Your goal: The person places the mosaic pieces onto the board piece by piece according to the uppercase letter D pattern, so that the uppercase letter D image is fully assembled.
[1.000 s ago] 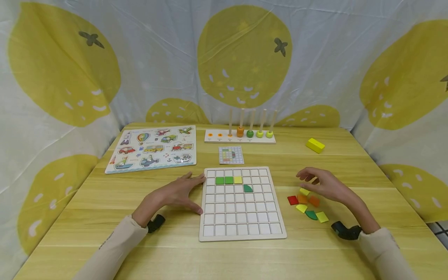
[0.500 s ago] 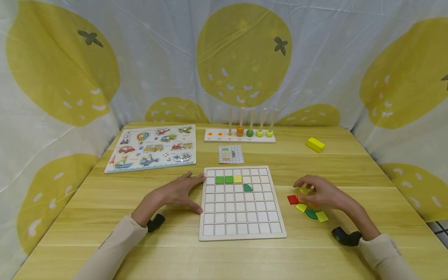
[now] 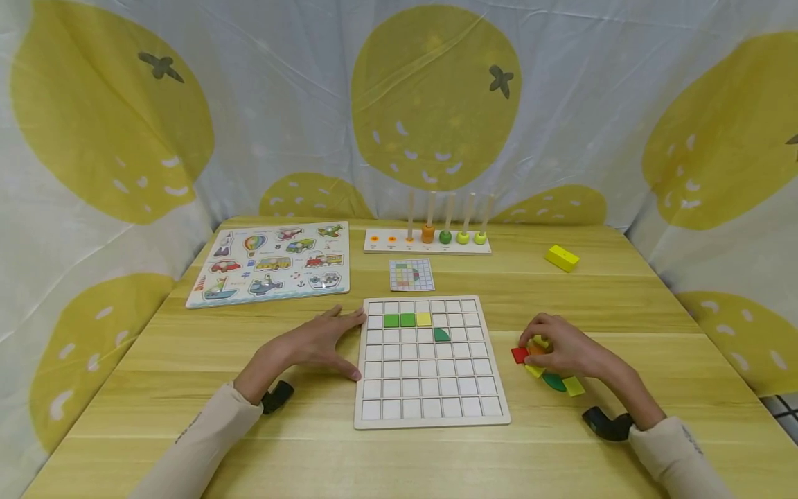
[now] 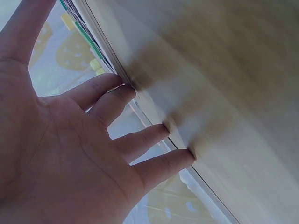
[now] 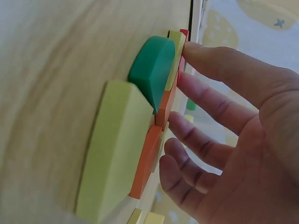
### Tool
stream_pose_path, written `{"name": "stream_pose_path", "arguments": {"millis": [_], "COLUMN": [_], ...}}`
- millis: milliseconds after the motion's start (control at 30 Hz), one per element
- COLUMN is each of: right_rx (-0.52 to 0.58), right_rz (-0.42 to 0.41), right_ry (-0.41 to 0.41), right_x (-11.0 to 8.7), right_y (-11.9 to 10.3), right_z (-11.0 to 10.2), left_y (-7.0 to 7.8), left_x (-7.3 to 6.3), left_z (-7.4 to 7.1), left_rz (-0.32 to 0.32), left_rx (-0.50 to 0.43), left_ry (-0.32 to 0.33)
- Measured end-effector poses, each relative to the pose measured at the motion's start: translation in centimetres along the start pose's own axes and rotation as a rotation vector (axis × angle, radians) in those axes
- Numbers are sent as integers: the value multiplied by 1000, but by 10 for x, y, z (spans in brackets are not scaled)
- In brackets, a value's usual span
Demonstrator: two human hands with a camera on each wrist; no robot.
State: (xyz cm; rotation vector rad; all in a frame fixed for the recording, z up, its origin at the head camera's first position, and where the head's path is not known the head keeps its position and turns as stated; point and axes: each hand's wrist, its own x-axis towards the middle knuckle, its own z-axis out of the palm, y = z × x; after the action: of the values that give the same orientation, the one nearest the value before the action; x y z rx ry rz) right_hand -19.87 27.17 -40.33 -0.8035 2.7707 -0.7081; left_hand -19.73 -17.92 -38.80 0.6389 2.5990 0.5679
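Observation:
A white grid board [image 3: 436, 360] lies in front of me, holding two green square tiles [image 3: 399, 321], a yellow one [image 3: 424, 319] and a dark green quarter-round tile [image 3: 441, 335]. My left hand [image 3: 321, 343] rests at its left edge, fingers spread, with index finger and thumb touching the rim. On the right, my right hand [image 3: 564, 346] reaches over a small pile of tiles. Its thumb and index finger pinch a red square tile [image 3: 518, 355] at the edges. Beneath the palm are orange tiles [image 5: 145, 163], a green rounded tile [image 5: 152, 67] and a yellow square tile [image 5: 114, 144], partly hidden in the head view.
A small printed pattern card [image 3: 411, 275] lies beyond the board. Behind it stands a peg rack [image 3: 399, 242] with coloured beads. A vehicle picture puzzle [image 3: 271, 267] lies at the back left, a yellow block [image 3: 562, 258] at the back right. A lemon-print cloth [image 3: 299, 97] hangs behind.
My right hand has come down and left over the pile, its thumb and index finger closing on the red tile, which has shifted slightly left. The left hand and board have stayed put.

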Motion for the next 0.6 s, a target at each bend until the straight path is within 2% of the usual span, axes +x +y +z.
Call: {"name": "stream_pose_path", "arguments": {"millis": [233, 400, 600], "right_rx": [-20, -79, -130], "right_rz": [8, 48, 58], "right_ry": [5, 3, 3], "right_x": [2, 4, 7], "right_y": [-2, -5, -9], "right_z": [1, 3, 4], "left_y": [-1, -1, -2], "left_x": [-1, -1, 0], "left_z": [0, 1, 0], "left_rz": [18, 26, 25], "left_rx": [1, 1, 2], "left_ry": [4, 5, 5]}}
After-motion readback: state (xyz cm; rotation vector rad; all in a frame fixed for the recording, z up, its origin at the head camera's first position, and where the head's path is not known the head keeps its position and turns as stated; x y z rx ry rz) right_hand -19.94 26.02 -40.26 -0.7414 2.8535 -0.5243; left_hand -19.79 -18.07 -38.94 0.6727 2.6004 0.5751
